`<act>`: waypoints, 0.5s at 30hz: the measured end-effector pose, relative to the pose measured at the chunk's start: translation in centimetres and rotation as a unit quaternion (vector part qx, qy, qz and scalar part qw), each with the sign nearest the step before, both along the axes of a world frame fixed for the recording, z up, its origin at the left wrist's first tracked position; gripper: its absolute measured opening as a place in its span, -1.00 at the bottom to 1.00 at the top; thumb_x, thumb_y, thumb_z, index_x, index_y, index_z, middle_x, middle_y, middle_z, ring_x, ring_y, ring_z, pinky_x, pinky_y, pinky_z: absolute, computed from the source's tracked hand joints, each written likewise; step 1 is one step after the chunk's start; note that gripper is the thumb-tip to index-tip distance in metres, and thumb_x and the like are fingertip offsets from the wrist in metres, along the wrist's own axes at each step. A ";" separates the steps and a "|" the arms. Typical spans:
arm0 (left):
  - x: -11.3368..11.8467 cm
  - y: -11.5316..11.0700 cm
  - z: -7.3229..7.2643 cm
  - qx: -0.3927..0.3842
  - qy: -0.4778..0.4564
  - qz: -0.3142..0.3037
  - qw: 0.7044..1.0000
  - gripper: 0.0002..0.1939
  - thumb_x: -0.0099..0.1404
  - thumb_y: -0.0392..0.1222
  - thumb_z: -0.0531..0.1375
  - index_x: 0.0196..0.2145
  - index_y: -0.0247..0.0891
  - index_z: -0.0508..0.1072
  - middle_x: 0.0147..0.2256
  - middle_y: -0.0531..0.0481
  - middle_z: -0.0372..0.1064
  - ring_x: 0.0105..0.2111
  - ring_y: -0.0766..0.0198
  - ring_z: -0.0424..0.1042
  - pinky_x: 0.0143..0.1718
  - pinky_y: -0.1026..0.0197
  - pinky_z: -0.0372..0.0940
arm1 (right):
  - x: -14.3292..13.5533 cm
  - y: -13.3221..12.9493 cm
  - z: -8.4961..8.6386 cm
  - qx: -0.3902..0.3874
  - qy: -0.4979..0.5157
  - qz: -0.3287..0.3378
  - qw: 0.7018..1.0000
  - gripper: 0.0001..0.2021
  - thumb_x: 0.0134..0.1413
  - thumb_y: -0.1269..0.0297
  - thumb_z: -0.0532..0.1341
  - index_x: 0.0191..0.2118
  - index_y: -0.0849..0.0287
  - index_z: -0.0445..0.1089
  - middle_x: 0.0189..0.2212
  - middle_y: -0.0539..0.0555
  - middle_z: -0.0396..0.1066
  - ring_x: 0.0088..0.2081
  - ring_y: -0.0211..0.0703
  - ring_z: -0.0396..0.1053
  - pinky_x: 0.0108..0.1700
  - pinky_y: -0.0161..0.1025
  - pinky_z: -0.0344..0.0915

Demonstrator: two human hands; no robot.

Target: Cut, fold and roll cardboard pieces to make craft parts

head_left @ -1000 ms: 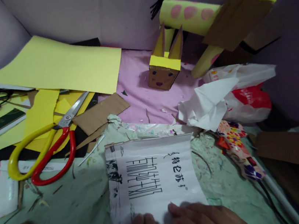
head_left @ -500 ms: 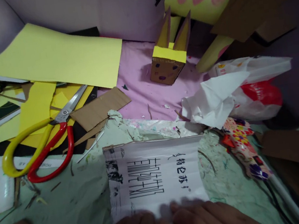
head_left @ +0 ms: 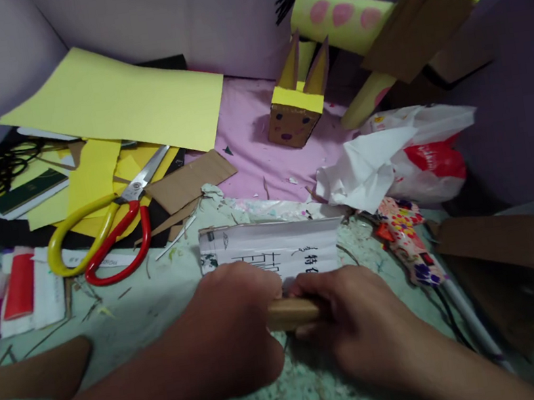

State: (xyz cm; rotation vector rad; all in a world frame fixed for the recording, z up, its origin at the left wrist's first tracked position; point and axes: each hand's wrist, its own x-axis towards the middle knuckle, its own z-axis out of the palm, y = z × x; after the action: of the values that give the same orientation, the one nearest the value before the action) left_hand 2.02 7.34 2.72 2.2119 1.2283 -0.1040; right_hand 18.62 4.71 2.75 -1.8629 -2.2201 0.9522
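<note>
A white printed cardboard sheet (head_left: 283,241) with black lettering lies on the table in front of me. At its near edge the cardboard shows its brown side as a narrow rolled part (head_left: 295,313) between my hands. My left hand (head_left: 244,322) is a closed fist round the left end of that roll. From the right, my right hand (head_left: 346,308) grips the other end, thumb toward the middle. The fingertips of both hands are partly hidden. The far edge of the sheet stays on the table, slightly raised.
Scissors (head_left: 115,218) with yellow and red handles lie at left on coloured paper scraps. A cardboard animal head (head_left: 295,116) and a spotted yellow body (head_left: 343,17) stand at the back. A crumpled plastic bag (head_left: 430,160) and a patterned glue gun (head_left: 405,233) are at right.
My hands have come further into view, and the near part of the cardboard is now curled up between them. Less of the printed face shows. The whole view has shifted slightly.
</note>
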 end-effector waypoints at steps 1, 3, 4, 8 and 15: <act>-0.1 -0.2 0.0 0.027 -0.004 0.000 1.000 -0.80 -0.25 -0.41 0.08 -0.60 -0.16 0.24 -0.61 0.10 0.32 -0.60 0.22 0.29 -0.61 0.25 0.01 | 0.0 0.0 0.0 0.014 0.000 0.005 1.000 -0.84 -0.33 0.47 0.20 -0.54 0.05 0.42 -0.70 -0.10 0.39 -0.65 -0.24 0.31 -0.59 -0.33 0.03; -0.2 -1.3 -0.3 0.081 -0.017 -0.003 0.997 -0.75 -0.26 -0.42 0.06 -0.56 -0.15 0.24 -0.62 0.11 0.32 -0.62 0.20 0.30 -0.63 0.24 0.03 | 0.0 -0.5 0.0 0.046 -0.008 0.026 0.999 -0.82 -0.33 0.47 0.19 -0.50 0.05 0.41 -0.67 -0.10 0.41 -0.64 -0.21 0.33 -0.59 -0.31 0.04; -0.2 -2.1 -0.5 0.111 -0.030 -0.004 0.993 -0.73 -0.26 -0.42 0.05 -0.53 -0.14 0.24 -0.63 0.11 0.32 -0.65 0.19 0.30 -0.65 0.23 0.04 | -0.1 -0.9 0.0 0.073 -0.020 0.041 0.996 -0.81 -0.33 0.47 0.17 -0.48 0.06 0.40 -0.65 -0.08 0.43 -0.63 -0.20 0.34 -0.60 -0.30 0.06; -0.5 -5.2 -2.0 0.301 -0.119 -0.002 0.946 -0.68 -0.06 -0.47 -0.04 -0.34 -0.23 0.30 -0.52 -0.02 0.42 -0.55 0.16 0.41 -0.58 0.17 0.29 | -1.2 -3.0 -0.4 0.248 -0.078 0.121 0.958 -0.85 -0.20 0.53 0.11 -0.47 0.14 0.33 -0.63 -0.01 0.42 -0.59 -0.15 0.37 -0.49 -0.24 0.22; -2.5 -8.3 -3.2 0.438 -0.051 -0.037 0.897 -0.75 0.32 -0.42 -0.05 -0.21 -0.26 0.38 -0.35 0.03 0.51 -0.30 0.23 0.50 -0.23 0.20 0.40 | -1.0 -5.4 -2.4 0.421 -0.027 0.129 0.898 -0.67 0.24 0.53 -0.11 -0.33 0.21 0.37 -0.55 -0.02 0.50 -0.55 -0.31 0.40 -0.47 -0.37 0.27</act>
State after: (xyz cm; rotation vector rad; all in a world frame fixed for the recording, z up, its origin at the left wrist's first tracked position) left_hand -0.52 -0.92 -0.44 2.9626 1.2726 0.6554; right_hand 17.59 -0.73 0.37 -1.2134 -2.3666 -0.1001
